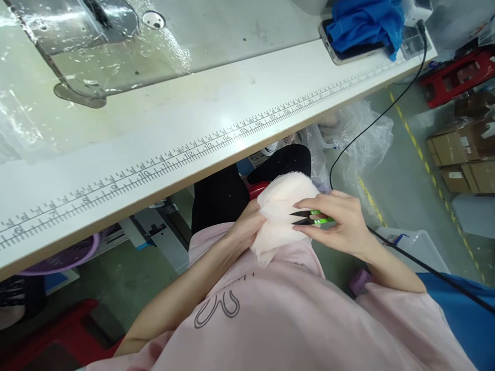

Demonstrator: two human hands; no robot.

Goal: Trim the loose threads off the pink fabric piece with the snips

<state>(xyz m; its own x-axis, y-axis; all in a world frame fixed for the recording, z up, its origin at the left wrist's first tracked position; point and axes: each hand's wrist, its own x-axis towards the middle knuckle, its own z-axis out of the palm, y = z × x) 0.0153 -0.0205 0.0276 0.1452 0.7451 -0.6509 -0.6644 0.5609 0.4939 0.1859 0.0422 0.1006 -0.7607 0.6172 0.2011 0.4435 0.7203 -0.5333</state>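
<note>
A bunched piece of thin, pale cream fabric point(284, 206) is held over my lap, below the table's front edge. My left hand point(251, 224) is closed on its left side, with some fingers hidden behind the cloth. In my right hand point(342, 219) is a pair of thread snips point(315, 217) with dark blades and bright green handles. Thumb and fingers pinch the snips from both sides. The two blade tips point left, slightly apart, in front of the fabric's right part; whether they touch it I cannot tell.
A white table edge with a printed ruler point(209, 147) crosses above my lap. A sewing machine plate point(88, 26) lies at upper left. Blue cloth point(365, 23) covers part of a phone point(336, 54). A black cable point(381, 116) hangs at right, near cardboard boxes point(450, 149).
</note>
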